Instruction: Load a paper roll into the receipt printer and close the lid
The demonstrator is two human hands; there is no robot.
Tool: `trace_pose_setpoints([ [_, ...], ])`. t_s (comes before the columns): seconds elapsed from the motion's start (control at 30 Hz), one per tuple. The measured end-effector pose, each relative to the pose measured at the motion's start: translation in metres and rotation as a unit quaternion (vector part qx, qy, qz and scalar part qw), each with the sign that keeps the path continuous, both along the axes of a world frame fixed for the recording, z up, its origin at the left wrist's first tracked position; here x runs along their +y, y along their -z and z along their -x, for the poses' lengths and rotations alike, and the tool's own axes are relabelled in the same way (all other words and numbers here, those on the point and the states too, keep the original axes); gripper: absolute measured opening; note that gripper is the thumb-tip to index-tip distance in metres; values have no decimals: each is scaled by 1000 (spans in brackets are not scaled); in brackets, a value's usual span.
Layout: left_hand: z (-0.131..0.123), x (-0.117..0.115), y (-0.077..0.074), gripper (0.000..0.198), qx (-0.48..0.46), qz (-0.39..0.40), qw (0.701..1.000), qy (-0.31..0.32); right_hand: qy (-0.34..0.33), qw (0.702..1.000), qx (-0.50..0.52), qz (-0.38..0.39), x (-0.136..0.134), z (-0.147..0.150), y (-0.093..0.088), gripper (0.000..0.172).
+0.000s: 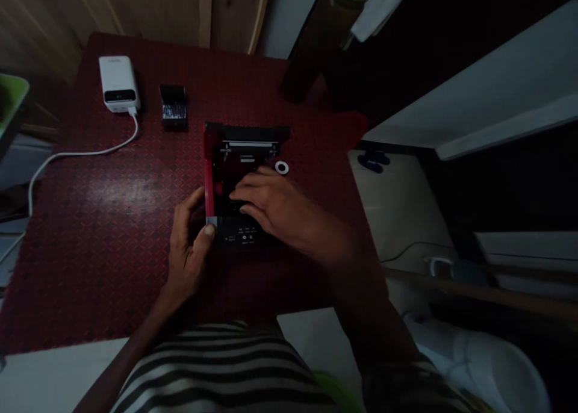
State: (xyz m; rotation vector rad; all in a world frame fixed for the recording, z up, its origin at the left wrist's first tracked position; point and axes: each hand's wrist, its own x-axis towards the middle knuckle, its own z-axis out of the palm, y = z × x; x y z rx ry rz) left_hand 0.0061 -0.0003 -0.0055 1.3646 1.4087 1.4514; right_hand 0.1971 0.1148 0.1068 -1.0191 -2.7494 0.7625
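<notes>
My right hand (pixel 268 199) reaches in from four o'clock, fingers bent down inside the open bay of a small red-and-black printer (pixel 209 187); I cannot tell how far they are closed or whether they pinch anything in that dark. My left hand (pixel 189 238) curves around the printer's eight o'clock corner, half closed in a light hold, thumb on the corner and fingertips against the red side wall. The printer sits before me on the patterned red tablecloth (pixel 121 238), its control panel (pixel 239 236) at six o'clock and its raised lid (pixel 257 133) with a silver bar at twelve. Just beside it at two o'clock is a white ring (pixel 286 168). Toward eleven o'clock lies a small black item (pixel 174 113); farther out at ten, a white power bank (pixel 117 79) with a white cable (pixel 85 153) plugged in.
</notes>
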Motion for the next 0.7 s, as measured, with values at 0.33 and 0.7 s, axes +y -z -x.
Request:
trace_pose_setpoints([
  [0.33, 2, 2, 0, 57, 1, 5, 1000, 2, 7, 995, 57, -79, 1, -1, 15, 15],
  [0.7, 9, 26, -30, 53, -21, 26, 997, -70, 47, 962, 147, -224, -36, -15, 30, 28],
])
